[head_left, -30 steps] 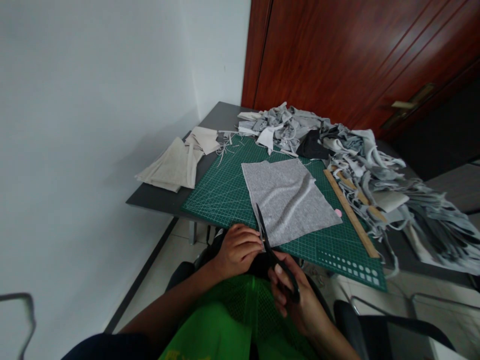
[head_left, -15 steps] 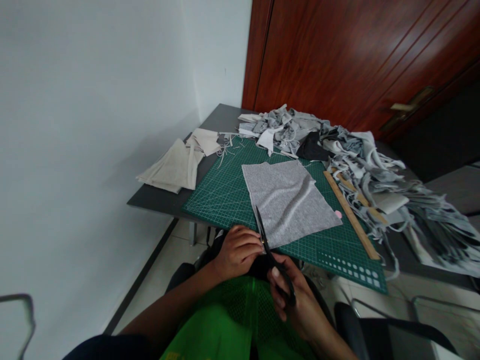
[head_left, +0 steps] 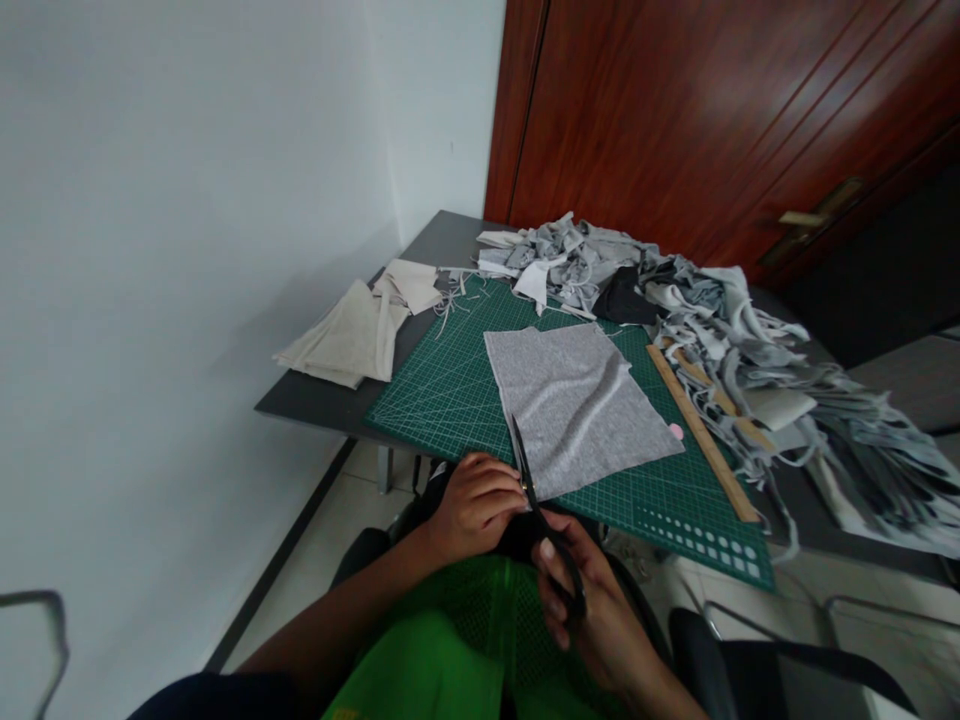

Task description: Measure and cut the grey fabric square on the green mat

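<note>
A grey square of fabric (head_left: 574, 400) lies on a green cutting mat (head_left: 442, 385). My right hand (head_left: 592, 610) is closed round the handles of black scissors (head_left: 536, 500), whose blades point up along the fabric's near left edge. My left hand (head_left: 476, 505) sits curled at the mat's near edge, fingers pinched beside the blades at the fabric's corner; what they pinch is hidden.
A wooden ruler (head_left: 701, 430) lies along the mat's right side. Heaps of grey fabric strips (head_left: 735, 340) cover the table's back and right. Folded beige cloth (head_left: 356, 335) rests at the left. A dark chair (head_left: 757, 660) stands at the right; a wooden door (head_left: 712, 120) lies behind.
My right hand and the scissors have drawn slightly back toward me. The left hand and the fabric stay where they were.
</note>
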Demonstrator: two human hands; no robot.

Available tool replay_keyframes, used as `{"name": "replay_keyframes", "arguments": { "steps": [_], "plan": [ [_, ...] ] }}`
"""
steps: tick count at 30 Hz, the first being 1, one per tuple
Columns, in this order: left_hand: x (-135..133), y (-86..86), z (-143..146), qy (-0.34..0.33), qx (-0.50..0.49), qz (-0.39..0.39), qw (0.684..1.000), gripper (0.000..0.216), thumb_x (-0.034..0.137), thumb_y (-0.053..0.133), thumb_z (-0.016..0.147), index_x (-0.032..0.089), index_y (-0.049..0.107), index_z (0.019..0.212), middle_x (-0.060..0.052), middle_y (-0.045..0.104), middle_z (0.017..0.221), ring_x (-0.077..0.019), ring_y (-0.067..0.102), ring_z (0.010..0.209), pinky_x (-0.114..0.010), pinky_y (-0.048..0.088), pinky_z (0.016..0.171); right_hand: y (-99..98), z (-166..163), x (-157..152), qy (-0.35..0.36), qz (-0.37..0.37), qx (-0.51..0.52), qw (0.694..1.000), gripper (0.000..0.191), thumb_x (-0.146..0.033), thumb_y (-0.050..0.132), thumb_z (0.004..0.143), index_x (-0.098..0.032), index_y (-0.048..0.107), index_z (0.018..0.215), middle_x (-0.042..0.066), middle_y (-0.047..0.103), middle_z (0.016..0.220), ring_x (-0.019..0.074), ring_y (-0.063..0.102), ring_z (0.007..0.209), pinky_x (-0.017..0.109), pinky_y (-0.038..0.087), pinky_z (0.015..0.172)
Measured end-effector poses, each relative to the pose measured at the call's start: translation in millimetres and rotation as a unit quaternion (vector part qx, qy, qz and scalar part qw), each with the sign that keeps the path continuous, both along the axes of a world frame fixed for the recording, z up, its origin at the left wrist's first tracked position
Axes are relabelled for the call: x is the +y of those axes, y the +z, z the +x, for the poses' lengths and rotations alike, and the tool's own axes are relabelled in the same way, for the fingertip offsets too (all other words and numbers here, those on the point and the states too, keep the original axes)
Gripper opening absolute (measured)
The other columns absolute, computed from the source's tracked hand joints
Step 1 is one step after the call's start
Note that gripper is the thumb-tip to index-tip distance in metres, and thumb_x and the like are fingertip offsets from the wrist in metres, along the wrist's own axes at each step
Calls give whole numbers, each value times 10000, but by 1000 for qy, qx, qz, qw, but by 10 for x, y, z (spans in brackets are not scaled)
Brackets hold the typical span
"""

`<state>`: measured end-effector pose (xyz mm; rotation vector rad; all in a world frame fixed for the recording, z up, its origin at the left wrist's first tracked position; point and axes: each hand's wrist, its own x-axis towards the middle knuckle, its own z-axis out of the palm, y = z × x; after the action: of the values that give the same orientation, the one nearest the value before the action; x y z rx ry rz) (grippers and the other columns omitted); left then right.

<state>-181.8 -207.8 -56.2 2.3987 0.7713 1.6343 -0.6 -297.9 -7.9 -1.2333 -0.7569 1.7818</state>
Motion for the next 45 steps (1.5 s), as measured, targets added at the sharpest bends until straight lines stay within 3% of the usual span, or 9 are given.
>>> {"name": "replay_keyframes", "arguments": {
  "steps": [15, 23, 29, 33, 36, 39, 42, 45],
  "plan": [
    [-8, 10, 4, 5, 7, -5, 1000, 124, 149, 640, 964, 232, 710, 905, 10, 799, 885, -179, 759, 932, -376, 528, 874, 56, 3, 3, 11, -11, -4, 1000, 716, -613, 869, 763, -233, 536, 1271, -111, 440, 627, 60, 352, 466, 143, 341, 344],
    [-26, 4, 6, 27, -14, -32, 999, 86, 150, 669, 945, 222, 712, 967, -34, 781, 919, -211, 742, 973, -389, 567, 878, -9, 73, 9, -16, -43, 31, 998, 619, -617, 857, 748, -249, 575, 1158, -79, 538, 733, 39, 361, 445, 129, 301, 325],
    [-70, 55, 0, 74, -8, -84, 994, 131, 238, 699, 953, 208, 701, 1081, -83, 744, 1078, -223, 720, 1013, -381, 596, 907, -69, 375, -102, 13, -69, 86, 994, 609, -595, 872, 753, -253, 583, 1166, -67, 547, 741, 27, 352, 425, 121, 284, 312],
    [-56, 149, -6, 125, 37, -172, 976, 201, 300, 631, 1007, 203, 674, 1178, -121, 681, 1246, -242, 686, 1143, -394, 580, 1002, -120, 707, -197, 16, -76, 167, 983, 653, -586, 893, 734, -283, 585, 1224, -82, 519, 701, 9, 295, 393, 115, 288, 312],
    [46, 241, 12, 150, 100, -215, 960, 344, 389, 625, 1014, 195, 629, 1298, -157, 617, 1364, -279, 630, 1264, -448, 535, 1082, -63, 868, -105, -44, -57, 164, 984, 606, -535, 893, 755, -283, 601, 1222, -72, 528, 712, 16, 307, 406, 105, 275, 302],
    [205, 326, 26, 179, 216, -198, 939, 702, 574, 670, 956, 189, 493, 1516, -212, 461, 1574, -397, 457, 1456, -605, 407, 1174, 50, 937, 119, -130, -27, 146, 980, 480, -473, 889, 774, -242, 628, 1105, -63, 523, 735, 25, 338, 437, 98, 289, 299],
    [328, 374, 11, 136, 341, -156, 917, 1030, 839, 640, 821, 219, 401, 1609, -198, 325, 1688, -454, 248, 1568, -674, 227, 1243, 114, 973, 272, -166, -43, 179, 969, 450, -430, 900, 757, -209, 645, 1054, -76, 488, 722, 18, 315, 440, 91, 291, 295],
    [342, 361, -11, 85, 403, -132, 901, 1135, 975, 536, 738, 247, 431, 1602, -166, 365, 1681, -427, 241, 1578, -618, 149, 1280, 101, 1005, 196, -196, -59, 201, 958, 496, -423, 917, 731, -199, 668, 1097, -81, 476, 726, 8, 283, 435, 87, 274, 289]
  ]
}}
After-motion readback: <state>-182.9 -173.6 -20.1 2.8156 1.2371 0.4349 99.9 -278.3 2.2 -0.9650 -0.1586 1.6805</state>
